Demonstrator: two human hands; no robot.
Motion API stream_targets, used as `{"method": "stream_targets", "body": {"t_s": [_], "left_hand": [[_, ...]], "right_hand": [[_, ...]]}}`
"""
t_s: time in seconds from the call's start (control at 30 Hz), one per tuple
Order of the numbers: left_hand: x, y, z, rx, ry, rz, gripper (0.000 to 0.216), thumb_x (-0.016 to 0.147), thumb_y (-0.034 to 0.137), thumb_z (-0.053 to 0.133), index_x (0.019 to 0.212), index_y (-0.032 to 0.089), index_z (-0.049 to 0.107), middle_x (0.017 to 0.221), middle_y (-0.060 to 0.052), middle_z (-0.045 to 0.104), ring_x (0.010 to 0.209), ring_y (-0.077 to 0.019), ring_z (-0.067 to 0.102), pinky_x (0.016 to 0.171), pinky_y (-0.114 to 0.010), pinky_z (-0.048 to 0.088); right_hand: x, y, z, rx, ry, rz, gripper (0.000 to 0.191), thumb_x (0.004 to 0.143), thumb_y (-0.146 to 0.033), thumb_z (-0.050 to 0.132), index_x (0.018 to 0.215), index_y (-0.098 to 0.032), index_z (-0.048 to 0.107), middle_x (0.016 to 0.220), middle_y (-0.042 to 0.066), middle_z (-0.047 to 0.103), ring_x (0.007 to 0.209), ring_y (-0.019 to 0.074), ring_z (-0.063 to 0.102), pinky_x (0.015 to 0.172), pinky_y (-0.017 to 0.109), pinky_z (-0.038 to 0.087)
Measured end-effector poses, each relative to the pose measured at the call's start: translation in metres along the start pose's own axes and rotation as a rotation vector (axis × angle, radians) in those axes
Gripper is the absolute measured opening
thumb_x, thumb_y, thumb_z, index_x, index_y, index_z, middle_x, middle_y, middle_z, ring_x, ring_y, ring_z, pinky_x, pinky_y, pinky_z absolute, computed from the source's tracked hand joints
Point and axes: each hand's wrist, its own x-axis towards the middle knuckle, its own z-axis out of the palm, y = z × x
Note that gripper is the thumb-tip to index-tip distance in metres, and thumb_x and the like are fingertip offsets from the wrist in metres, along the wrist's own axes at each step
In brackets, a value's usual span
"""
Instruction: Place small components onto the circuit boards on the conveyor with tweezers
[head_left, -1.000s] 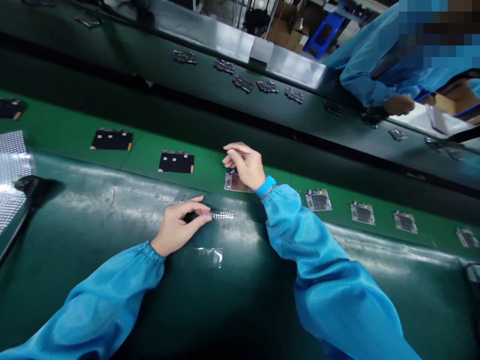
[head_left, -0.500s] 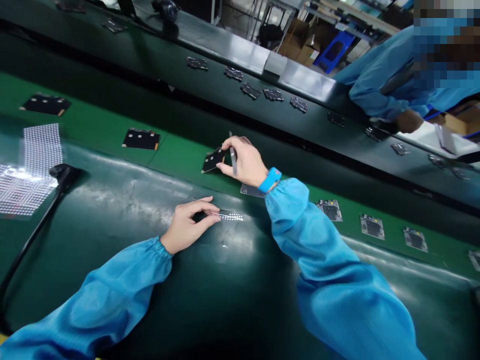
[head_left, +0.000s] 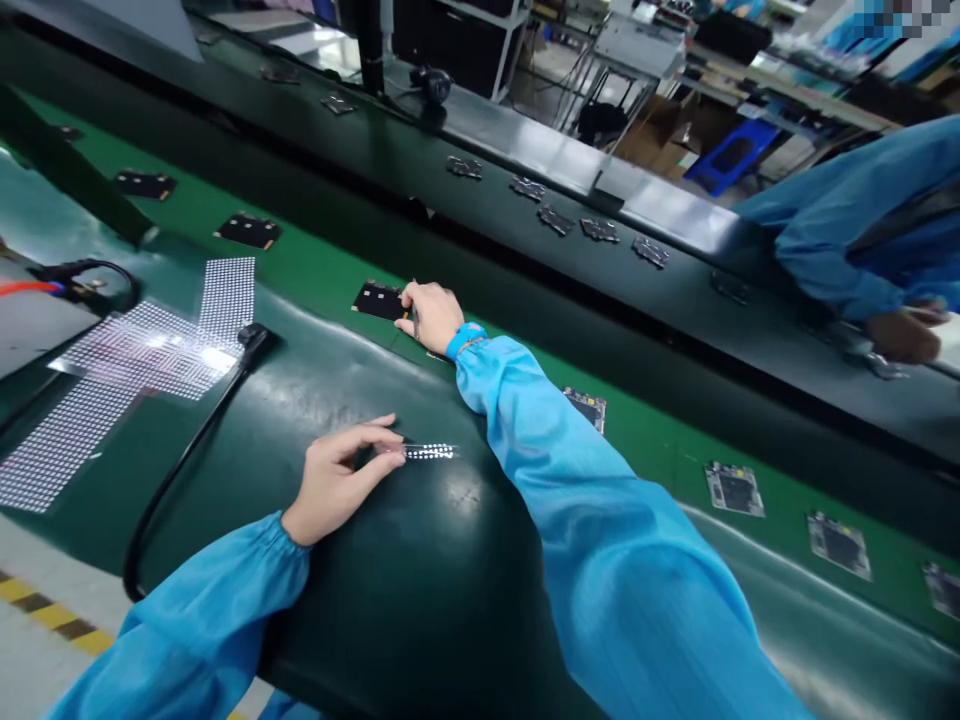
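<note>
My left hand [head_left: 337,475] pinches a narrow clear strip with white dot stickers [head_left: 431,452] between thumb and fingers, above the dark green bench mat. My right hand [head_left: 435,318] is closed at the right edge of a black circuit board [head_left: 377,300], which lies flat on the bright green belt. Part of a thin pair of tweezers [head_left: 415,322] shows under the right fingers; the rest is hidden by the hand. Another board is mostly covered by the right wrist.
Sheets of dot stickers [head_left: 154,345] lie left, beside a black cable [head_left: 187,450]. More black boards [head_left: 247,230] and bare-faced boards [head_left: 735,488] sit along the belt [head_left: 315,285]. Across a dark gap, several boards [head_left: 600,230] rest on another line, near a co-worker's sleeve [head_left: 832,250].
The board at my right hand was tilted and now lies flat on the belt. My left hand still holds the sticker strip. The view has swung, showing more of the left side.
</note>
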Motion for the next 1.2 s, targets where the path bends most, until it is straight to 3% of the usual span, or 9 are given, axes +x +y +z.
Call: {"method": "stream_targets", "body": {"t_s": [0.13, 0.27, 0.4, 0.47, 0.57, 0.67, 0.77, 0.93, 1.2], "left_hand": [[0.000, -0.006, -0.001, -0.032, 0.019, -0.032, 0.009, 0.083, 0.026, 0.081, 0.088, 0.019, 0.079, 0.080, -0.003, 0.080, 0.102, -0.0294, 0.079, 0.103, -0.045, 0.062], [0.000, -0.013, 0.002, -0.037, 0.003, -0.078, 0.011, 0.083, 0.028, 0.081, 0.090, 0.019, 0.080, 0.084, -0.005, 0.081, 0.109, -0.0297, 0.077, 0.100, -0.041, 0.063], [0.004, -0.015, 0.006, -0.006, -0.008, -0.141, 0.014, 0.083, 0.030, 0.080, 0.092, 0.019, 0.080, 0.085, -0.005, 0.081, 0.098, -0.0252, 0.079, 0.089, -0.033, 0.064], [0.010, -0.014, 0.014, -0.013, -0.026, -0.161, 0.014, 0.084, 0.030, 0.079, 0.092, 0.019, 0.079, 0.078, -0.003, 0.079, 0.080, -0.0197, 0.079, 0.077, -0.028, 0.063], [0.022, -0.011, 0.033, -0.062, -0.074, -0.170, 0.013, 0.084, 0.029, 0.078, 0.089, 0.018, 0.078, 0.069, -0.001, 0.076, 0.063, -0.0148, 0.074, 0.067, -0.025, 0.060], [0.034, -0.010, 0.058, -0.093, -0.131, -0.156, 0.012, 0.084, 0.029, 0.078, 0.086, 0.017, 0.078, 0.070, -0.002, 0.077, 0.064, -0.0143, 0.073, 0.067, -0.024, 0.059], [0.042, -0.010, 0.078, -0.085, -0.193, -0.145, 0.012, 0.085, 0.029, 0.077, 0.085, 0.017, 0.078, 0.070, -0.002, 0.076, 0.063, -0.0137, 0.072, 0.065, -0.024, 0.058], [0.044, -0.008, 0.089, -0.036, -0.226, -0.122, 0.012, 0.085, 0.030, 0.078, 0.082, 0.018, 0.079, 0.067, -0.001, 0.076, 0.060, -0.0126, 0.070, 0.062, -0.023, 0.056], [0.043, -0.003, 0.088, -0.027, -0.220, -0.115, 0.012, 0.083, 0.030, 0.079, 0.076, 0.020, 0.078, 0.066, 0.000, 0.075, 0.059, -0.0139, 0.070, 0.060, -0.025, 0.056]], "right_hand": [[-0.011, -0.007, -0.037, -0.005, 0.132, 0.012, 0.035, 0.083, -0.031, 0.079, 0.108, -0.019, 0.059, 0.105, 0.009, 0.068, 0.102, 0.0303, 0.059, 0.091, 0.044, 0.045], [0.011, -0.028, -0.055, 0.061, 0.145, -0.065, 0.038, 0.081, -0.034, 0.084, 0.107, -0.019, 0.061, 0.105, 0.008, 0.069, 0.100, 0.0276, 0.060, 0.092, 0.041, 0.049], [0.014, -0.037, -0.059, 0.517, 0.182, -0.111, 0.027, 0.093, -0.029, 0.072, 0.116, -0.017, 0.063, 0.117, 0.007, 0.072, 0.102, 0.0168, 0.066, 0.092, 0.029, 0.052], [-0.014, -0.032, -0.068, 0.853, 0.183, -0.040, 0.030, 0.101, -0.037, 0.060, 0.122, -0.016, 0.064, 0.110, 0.007, 0.075, 0.091, 0.0139, 0.070, 0.078, 0.025, 0.056], [-0.084, -0.021, -0.085, 1.094, 0.112, 0.168, 0.047, 0.095, -0.058, 0.065, 0.116, -0.015, 0.070, 0.080, 0.002, 0.073, 0.062, 0.0114, 0.064, 0.053, 0.022, 0.051], [-0.152, -0.014, -0.091, 1.167, 0.149, 0.314, 0.045, 0.087, -0.058, 0.075, 0.098, -0.014, 0.075, 0.075, 0.003, 0.072, 0.059, 0.0109, 0.063, 0.049, 0.021, 0.052], [-0.195, -0.012, -0.088, 1.278, 0.202, 0.419, 0.034, 0.083, -0.047, 0.082, 0.092, -0.016, 0.070, 0.074, 0.003, 0.074, 0.057, 0.0126, 0.067, 0.050, 0.023, 0.055], [-0.218, -0.014, -0.086, 1.333, 0.199, 0.460, 0.029, 0.076, -0.033, 0.089, 0.089, -0.017, 0.069, 0.066, 0.001, 0.072, 0.053, 0.0135, 0.066, 0.053, 0.026, 0.057], [-0.221, -0.021, -0.082, 1.089, 0.202, 0.394, 0.012, 0.083, -0.029, 0.082, 0.077, -0.020, 0.079, 0.089, 0.005, 0.076, 0.064, 0.0147, 0.070, 0.062, 0.030, 0.061]]}}
